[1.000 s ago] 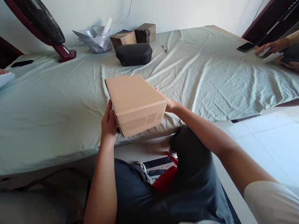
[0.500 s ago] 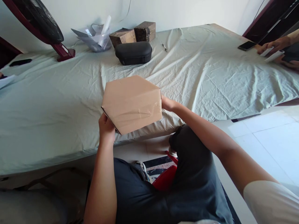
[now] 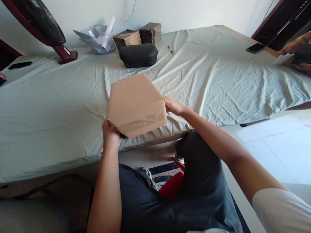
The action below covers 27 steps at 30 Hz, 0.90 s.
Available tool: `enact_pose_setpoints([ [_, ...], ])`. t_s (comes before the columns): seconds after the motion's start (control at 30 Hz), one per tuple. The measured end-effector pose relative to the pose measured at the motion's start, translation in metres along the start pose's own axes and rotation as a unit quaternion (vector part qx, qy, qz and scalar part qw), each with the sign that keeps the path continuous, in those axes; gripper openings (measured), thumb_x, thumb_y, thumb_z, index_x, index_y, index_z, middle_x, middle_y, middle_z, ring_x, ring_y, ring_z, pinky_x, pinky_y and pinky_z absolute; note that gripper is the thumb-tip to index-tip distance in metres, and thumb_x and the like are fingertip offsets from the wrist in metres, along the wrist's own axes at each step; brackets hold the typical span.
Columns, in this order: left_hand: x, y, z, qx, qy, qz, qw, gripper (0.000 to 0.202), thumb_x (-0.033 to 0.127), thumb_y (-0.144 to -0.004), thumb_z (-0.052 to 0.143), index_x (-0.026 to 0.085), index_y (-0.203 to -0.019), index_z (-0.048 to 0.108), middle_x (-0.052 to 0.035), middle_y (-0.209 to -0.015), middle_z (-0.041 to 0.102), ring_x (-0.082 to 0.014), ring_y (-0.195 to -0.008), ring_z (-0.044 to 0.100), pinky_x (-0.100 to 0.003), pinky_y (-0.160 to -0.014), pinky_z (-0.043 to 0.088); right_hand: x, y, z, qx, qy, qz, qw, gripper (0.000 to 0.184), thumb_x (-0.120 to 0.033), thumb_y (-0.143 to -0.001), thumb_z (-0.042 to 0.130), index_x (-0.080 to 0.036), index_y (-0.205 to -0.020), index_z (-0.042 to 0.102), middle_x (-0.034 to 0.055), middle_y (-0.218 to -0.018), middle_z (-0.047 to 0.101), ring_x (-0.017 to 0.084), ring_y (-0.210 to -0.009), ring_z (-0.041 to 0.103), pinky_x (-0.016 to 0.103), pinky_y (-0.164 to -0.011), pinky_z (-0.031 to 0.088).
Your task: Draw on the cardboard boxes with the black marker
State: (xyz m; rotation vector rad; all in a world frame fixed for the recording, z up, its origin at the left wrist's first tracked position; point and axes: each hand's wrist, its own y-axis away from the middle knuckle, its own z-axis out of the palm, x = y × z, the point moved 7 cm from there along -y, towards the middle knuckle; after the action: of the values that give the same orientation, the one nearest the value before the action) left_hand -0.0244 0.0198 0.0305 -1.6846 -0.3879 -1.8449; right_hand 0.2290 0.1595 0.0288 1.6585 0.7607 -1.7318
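A brown cardboard box (image 3: 137, 102) is held tilted above the near edge of the cloth-covered table, clear tape showing on its near side. My left hand (image 3: 111, 133) grips its lower left corner, where a dark gap shows along the edge. On the box's right end is my right hand (image 3: 173, 105), its fingers partly hidden behind the cardboard. Both hands are closed on the box.
Behind the box lies a black zip case (image 3: 138, 55). Two taped boxes (image 3: 150, 33), a plastic basket (image 3: 100, 43), a fan (image 3: 68, 56), a pen (image 3: 170, 49) and phones (image 3: 255, 48) stand or lie around. Another person's hands (image 3: 297, 45) hold something white at right.
The box has tipped, so more of its top face and taped near side show. Both my hands keep their hold. At the right, the other person's hands have shifted.
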Motion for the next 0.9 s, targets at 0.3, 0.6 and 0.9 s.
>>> enact_pose_setpoints([
  [0.3, -0.013, 0.006, 0.008, -0.062, 0.072, -0.128, 0.987, 0.07, 0.082, -0.085, 0.09, 0.021, -0.12, 0.088, -0.0112, -0.143, 0.087, -0.0393, -0.162, 0.064, -0.046, -0.129, 0.06, -0.012, 0.006, -0.015, 0.063, 0.055, -0.036, 0.996, 0.11, -0.072, -0.099, 0.084, -0.035, -0.19, 0.033, 0.0039, -0.118, 0.072, 0.023, -0.101, 0.072, 0.025, -0.062, 0.064],
  [0.6, -0.036, 0.005, 0.015, -0.125, 0.075, -0.238, 0.96, 0.06, 0.05, -0.079, 0.1, 0.024, -0.132, 0.085, -0.0088, -0.135, 0.088, -0.0351, -0.137, 0.08, -0.039, -0.098, 0.071, -0.027, 0.011, -0.009, 0.056, 0.036, -0.156, 0.985, 0.105, -0.071, -0.096, 0.086, -0.036, -0.185, 0.043, 0.008, -0.157, 0.068, 0.03, -0.132, 0.068, 0.042, -0.105, 0.069],
  [0.9, -0.037, -0.002, 0.017, -0.138, 0.069, -0.19, 0.97, 0.073, 0.061, -0.074, 0.104, 0.026, -0.134, 0.083, -0.0105, -0.138, 0.087, -0.0365, -0.14, 0.079, -0.041, -0.104, 0.068, -0.038, 0.019, -0.004, 0.078, 0.042, -0.135, 0.987, 0.103, -0.061, -0.096, 0.087, -0.033, -0.184, 0.043, 0.0062, -0.137, 0.072, 0.024, -0.108, 0.066, 0.034, -0.087, 0.068],
])
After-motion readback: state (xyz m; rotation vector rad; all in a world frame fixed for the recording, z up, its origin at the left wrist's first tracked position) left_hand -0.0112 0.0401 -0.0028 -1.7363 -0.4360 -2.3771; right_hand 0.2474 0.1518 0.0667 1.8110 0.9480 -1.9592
